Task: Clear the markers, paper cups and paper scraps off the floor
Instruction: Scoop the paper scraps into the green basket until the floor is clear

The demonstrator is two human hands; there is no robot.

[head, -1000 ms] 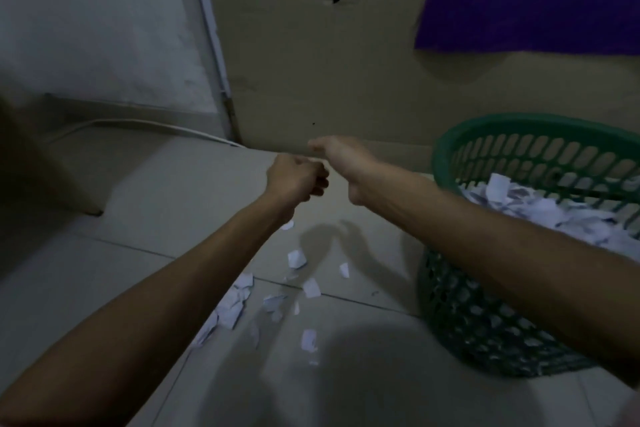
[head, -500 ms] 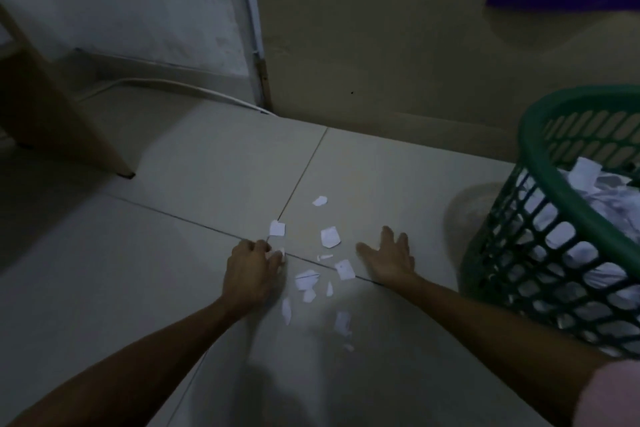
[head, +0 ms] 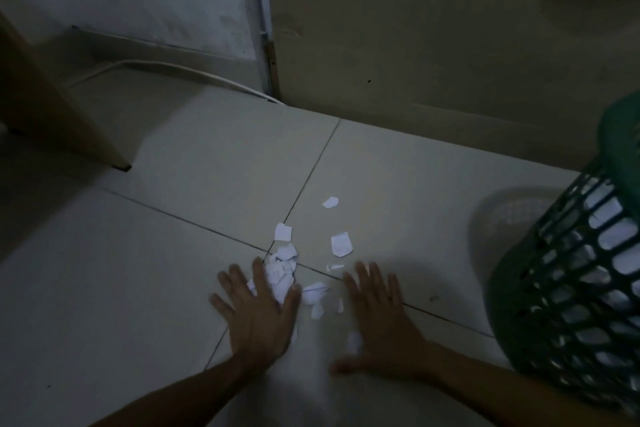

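Several white paper scraps (head: 341, 244) lie on the pale tiled floor (head: 145, 288) where the tile joints cross. My left hand (head: 258, 310) lies flat with fingers spread, its fingertips against a small heap of scraps (head: 282, 270). My right hand (head: 379, 319) is also flat and spread on the floor, just right of the scraps, with a few small pieces between the two hands. A green plastic basket (head: 568, 295) holding white paper stands at the right. No markers or paper cups are in view.
A wooden furniture leg (head: 65, 121) stands at the left. A white cable (head: 166, 68) runs along the wall base. A beige wall or door (head: 433, 45) rises behind, close to the basket.
Both hands came down from in front of me to the floor. My left hand opened from a fist to a flat spread, and scraps have bunched up at its fingertips.
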